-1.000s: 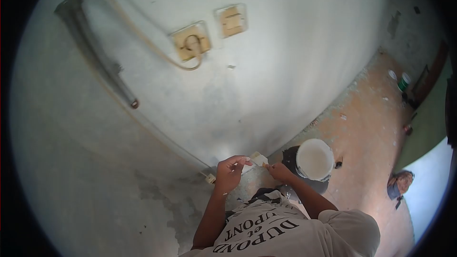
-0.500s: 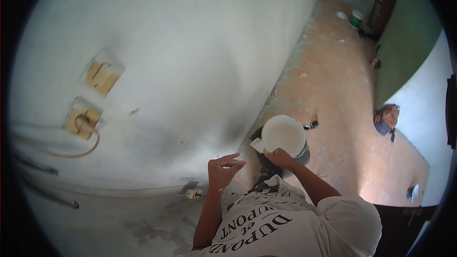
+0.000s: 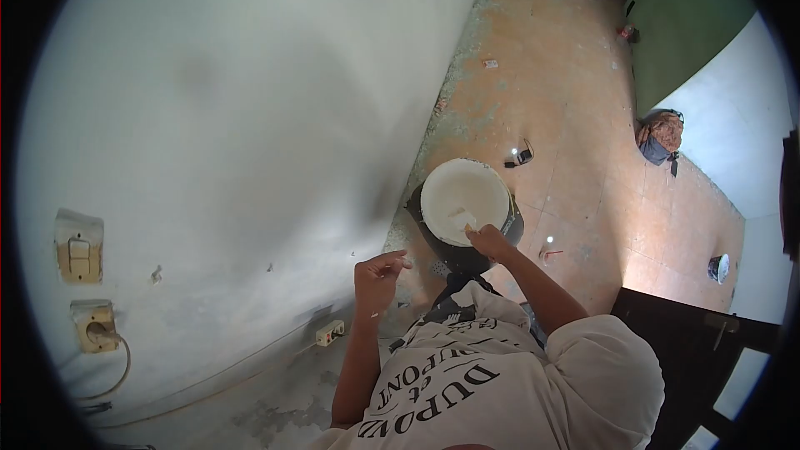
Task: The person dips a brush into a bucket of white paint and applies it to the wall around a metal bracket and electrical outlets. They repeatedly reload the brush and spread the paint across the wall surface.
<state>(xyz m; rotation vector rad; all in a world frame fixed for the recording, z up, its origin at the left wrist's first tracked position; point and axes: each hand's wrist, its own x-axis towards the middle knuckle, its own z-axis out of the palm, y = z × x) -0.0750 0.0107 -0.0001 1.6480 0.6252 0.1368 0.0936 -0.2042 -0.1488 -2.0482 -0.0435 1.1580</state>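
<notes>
My right hand (image 3: pixel 490 242) is closed around a putty knife (image 3: pixel 463 218), whose pale blade is inside the bucket over white paste. The round white bucket (image 3: pixel 429 215) has paste smeared on its rim and sits on a dark stand or larger container (image 3: pixel 452 258), partly hidden. To the left, my left hand (image 3: pixel 382 280) hovers near the wall with nothing in it, its fingers loosely bent and apart. White specks show on that hand and wrist.
The pale wall (image 3: pixel 275 117) on the left carries a switch (image 3: pixel 79 254) and a plugged socket (image 3: pixel 96 329). A power strip (image 3: pixel 330 332) lies low beside it. On the tiled floor are a black object (image 3: pixel 518 157), a bag (image 3: pixel 661 135) and a small pot (image 3: pixel 719 267).
The putty knife has gone from the bucket's left rim to inside it. My left hand's fingers have curled more. The view has shifted, showing the bucket farther left and higher.
</notes>
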